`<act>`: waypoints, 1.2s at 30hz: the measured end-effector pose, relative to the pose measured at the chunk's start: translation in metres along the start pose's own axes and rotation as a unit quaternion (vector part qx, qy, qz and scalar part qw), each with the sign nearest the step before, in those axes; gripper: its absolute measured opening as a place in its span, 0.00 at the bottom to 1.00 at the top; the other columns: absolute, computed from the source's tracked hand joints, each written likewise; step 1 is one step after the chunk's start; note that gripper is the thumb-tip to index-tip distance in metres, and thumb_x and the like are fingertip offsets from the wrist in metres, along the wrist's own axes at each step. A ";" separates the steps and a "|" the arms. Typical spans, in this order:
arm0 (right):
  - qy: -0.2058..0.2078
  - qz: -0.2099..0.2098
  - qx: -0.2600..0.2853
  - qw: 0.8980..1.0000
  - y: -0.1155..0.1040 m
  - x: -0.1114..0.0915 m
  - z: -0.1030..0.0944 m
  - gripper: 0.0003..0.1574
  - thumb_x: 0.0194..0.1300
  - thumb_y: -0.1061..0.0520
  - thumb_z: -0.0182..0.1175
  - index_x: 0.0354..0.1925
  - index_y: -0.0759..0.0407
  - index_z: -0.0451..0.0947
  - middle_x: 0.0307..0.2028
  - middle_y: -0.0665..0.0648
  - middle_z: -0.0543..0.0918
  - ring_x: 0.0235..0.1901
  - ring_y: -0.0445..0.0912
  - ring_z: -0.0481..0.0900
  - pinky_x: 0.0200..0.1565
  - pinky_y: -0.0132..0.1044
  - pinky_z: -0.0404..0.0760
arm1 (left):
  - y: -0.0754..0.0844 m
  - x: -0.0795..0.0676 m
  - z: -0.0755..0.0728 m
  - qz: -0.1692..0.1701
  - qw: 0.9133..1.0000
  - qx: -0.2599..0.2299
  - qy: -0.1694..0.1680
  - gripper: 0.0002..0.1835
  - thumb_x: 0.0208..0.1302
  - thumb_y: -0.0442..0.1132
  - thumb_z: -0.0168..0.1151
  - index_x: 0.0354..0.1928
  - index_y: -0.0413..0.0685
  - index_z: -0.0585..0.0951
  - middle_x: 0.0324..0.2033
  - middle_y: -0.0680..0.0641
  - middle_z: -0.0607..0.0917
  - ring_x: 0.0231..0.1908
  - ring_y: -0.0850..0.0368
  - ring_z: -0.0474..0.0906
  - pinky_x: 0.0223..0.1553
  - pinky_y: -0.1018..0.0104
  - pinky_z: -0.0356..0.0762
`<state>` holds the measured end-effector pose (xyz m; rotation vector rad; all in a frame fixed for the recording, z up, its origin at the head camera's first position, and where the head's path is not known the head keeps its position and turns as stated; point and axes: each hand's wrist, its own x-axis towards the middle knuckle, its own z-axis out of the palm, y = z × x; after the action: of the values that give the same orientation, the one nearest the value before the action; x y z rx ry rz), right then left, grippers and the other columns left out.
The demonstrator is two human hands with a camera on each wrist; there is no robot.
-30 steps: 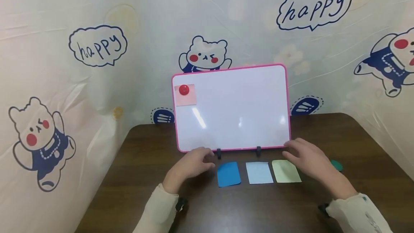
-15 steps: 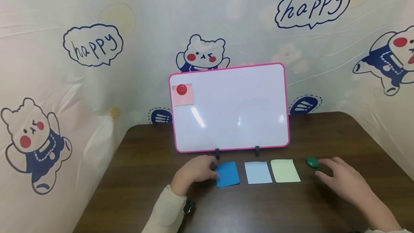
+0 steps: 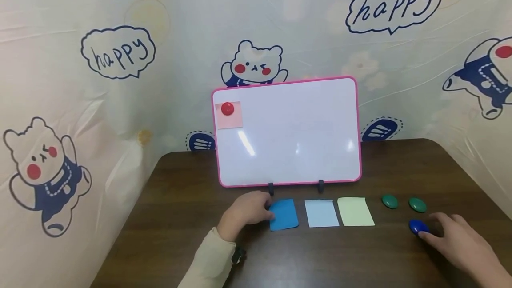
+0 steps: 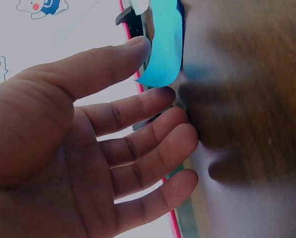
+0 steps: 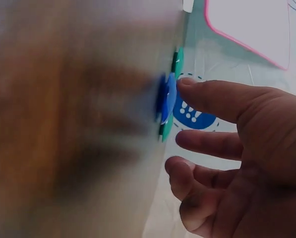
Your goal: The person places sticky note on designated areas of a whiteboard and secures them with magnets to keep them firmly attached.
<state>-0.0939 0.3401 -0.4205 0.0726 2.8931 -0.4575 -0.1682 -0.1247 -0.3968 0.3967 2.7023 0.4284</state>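
My left hand [image 3: 249, 210] is at the left edge of a dark blue sticky note [image 3: 284, 215] on the table. In the left wrist view, the thumb and index fingertips [image 4: 162, 96] stand apart beside the note's curled edge. At the right, my right hand [image 3: 460, 237] reaches over a round blue magnet [image 3: 418, 226], with the thumb near or touching it and the fingers spread. Two green magnets [image 3: 390, 201] lie just behind it. A light blue note [image 3: 322, 213] and a pale green note [image 3: 355, 211] lie in the row.
A pink-framed whiteboard [image 3: 288, 141] stands on small black feet [image 3: 321, 186] at the back of the brown table [image 3: 304, 261]. A red magnet [image 3: 227, 109] sits over a pink note [image 3: 232, 122] at its upper left. A patterned curtain [image 3: 180, 57] hangs behind.
My right hand has moved right and nearer, from beside the pale green note past the green magnets to the blue magnet. My left hand has shifted right to the dark blue note's edge.
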 end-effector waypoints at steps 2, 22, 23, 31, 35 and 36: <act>-0.006 -0.007 0.003 1.000 0.003 0.003 0.002 0.54 0.55 0.28 0.59 0.52 0.77 0.68 0.40 0.75 0.72 0.39 0.68 0.72 0.32 0.58 0.73 | 0.002 0.000 0.001 0.002 1.000 0.005 0.002 0.15 0.54 0.51 0.69 0.38 0.51 0.79 0.25 0.56 0.75 0.26 0.57 0.71 0.30 0.62 0.72; 0.128 -0.025 0.073 0.989 0.007 -0.006 0.038 0.45 0.61 0.36 0.60 0.52 0.77 0.71 0.33 0.59 0.73 0.32 0.53 0.74 0.28 0.46 0.72 | 0.005 0.004 0.001 -0.012 1.000 -0.028 -0.007 0.11 0.56 0.48 0.69 0.36 0.51 0.81 0.24 0.54 0.76 0.26 0.56 0.72 0.29 0.62 0.73; 0.135 -0.027 0.073 0.988 0.007 -0.006 0.039 0.44 0.61 0.36 0.60 0.52 0.77 0.71 0.33 0.59 0.73 0.32 0.53 0.74 0.28 0.47 0.72 | 0.004 0.004 0.001 -0.013 1.000 -0.027 -0.007 0.12 0.56 0.48 0.69 0.37 0.51 0.81 0.25 0.54 0.76 0.26 0.56 0.72 0.30 0.62 0.73; 0.142 -0.022 0.069 0.987 0.003 -0.006 0.039 0.43 0.61 0.36 0.60 0.52 0.74 0.72 0.32 0.57 0.72 0.31 0.51 0.73 0.26 0.41 0.70 | 0.000 0.007 0.004 -0.008 0.999 -0.036 0.010 0.11 0.56 0.46 0.69 0.36 0.50 0.80 0.25 0.54 0.76 0.27 0.56 0.72 0.31 0.60 0.73; 0.142 -0.017 0.068 0.987 0.002 -0.006 0.039 0.43 0.61 0.35 0.59 0.53 0.72 0.72 0.33 0.57 0.72 0.31 0.50 0.72 0.25 0.38 0.67 | -0.002 0.007 0.005 -0.004 0.999 -0.049 0.014 0.10 0.56 0.45 0.68 0.34 0.50 0.79 0.24 0.54 0.75 0.27 0.56 0.72 0.30 0.60 0.72; 0.143 -0.017 0.068 0.987 0.002 -0.007 0.040 0.42 0.61 0.35 0.59 0.53 0.72 0.72 0.33 0.57 0.72 0.30 0.50 0.72 0.25 0.37 0.67 | -0.003 0.007 0.006 -0.003 0.999 -0.050 0.014 0.10 0.56 0.45 0.68 0.34 0.50 0.79 0.24 0.54 0.75 0.27 0.56 0.72 0.30 0.60 0.72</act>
<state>-0.0794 0.3297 -0.4565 0.1200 3.1421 -0.7046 -0.1727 -0.1237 -0.4053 0.3568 2.6953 0.5693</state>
